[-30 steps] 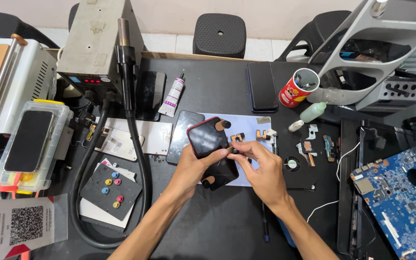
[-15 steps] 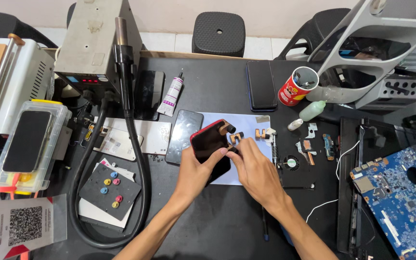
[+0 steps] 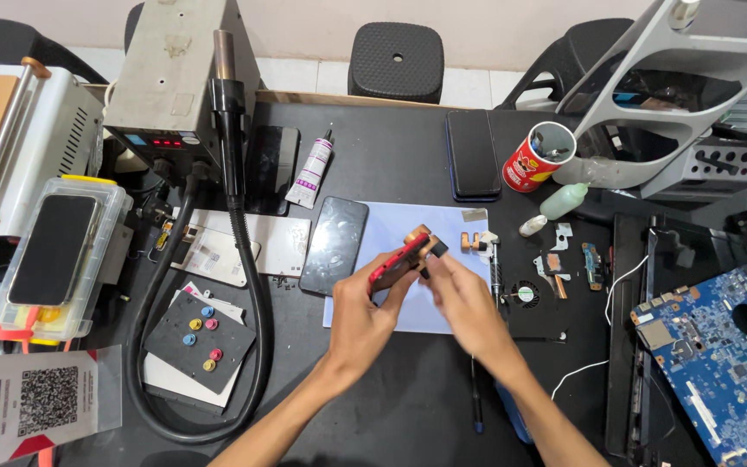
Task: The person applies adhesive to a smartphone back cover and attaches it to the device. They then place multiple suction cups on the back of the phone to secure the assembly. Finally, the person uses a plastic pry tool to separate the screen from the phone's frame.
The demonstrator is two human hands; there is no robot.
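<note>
My left hand (image 3: 363,313) grips a red-framed phone (image 3: 398,261), tilted on edge above the pale blue mat (image 3: 391,232). My right hand (image 3: 462,298) pinches at the phone's upper right corner, where a small black and copper part (image 3: 430,245) sticks out. A black phone screen (image 3: 334,245) lies flat on the mat's left edge, just left of my left hand.
A hot-air station (image 3: 172,73) with its black hose (image 3: 252,285) stands at the back left. A glue tube (image 3: 311,172), another dark phone (image 3: 472,154), a red can (image 3: 536,157), small parts (image 3: 555,259), a blue circuit board (image 3: 719,355) and a screwdriver (image 3: 475,393) lie around.
The red phone has turned from lying face-up in my left hand to standing on edge. My right hand has shifted to its upper corner.
</note>
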